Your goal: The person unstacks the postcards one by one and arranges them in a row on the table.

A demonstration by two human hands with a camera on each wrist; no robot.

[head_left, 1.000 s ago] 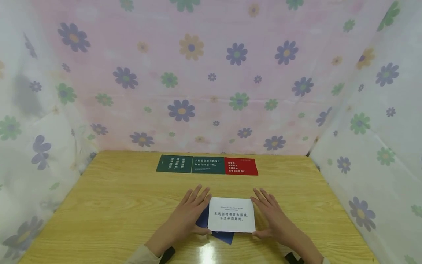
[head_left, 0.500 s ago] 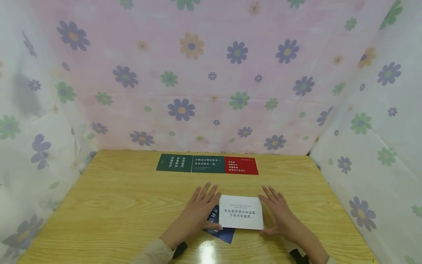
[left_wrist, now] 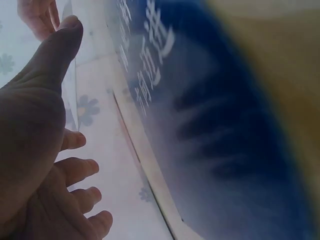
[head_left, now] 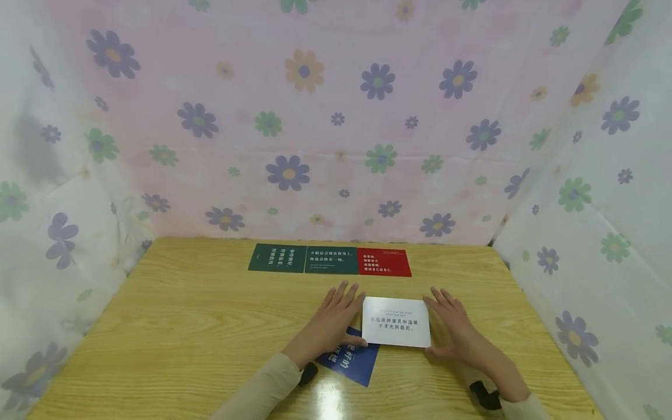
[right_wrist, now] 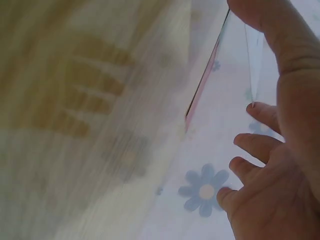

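A white card printed with dark Chinese text is held between the two hands. My left hand grips its left edge, thumb at the near corner and index finger at the far one. In the same way my right hand grips the right edge. The right wrist view shows the card edge-on, raised over the table, between thumb and index finger. The other fingers of both hands spread away from it. A dark blue card with white characters lies tilted on the table, partly beneath the left hand.
Along the back of the wooden table lie two green cards, one on the left and one in the middle, with a red card at their right. Flowered sheets hang behind and at both sides.
Both hands have carried the white card to the right and slightly away from the body. More of the blue card now shows. The cards at the back have stayed put.
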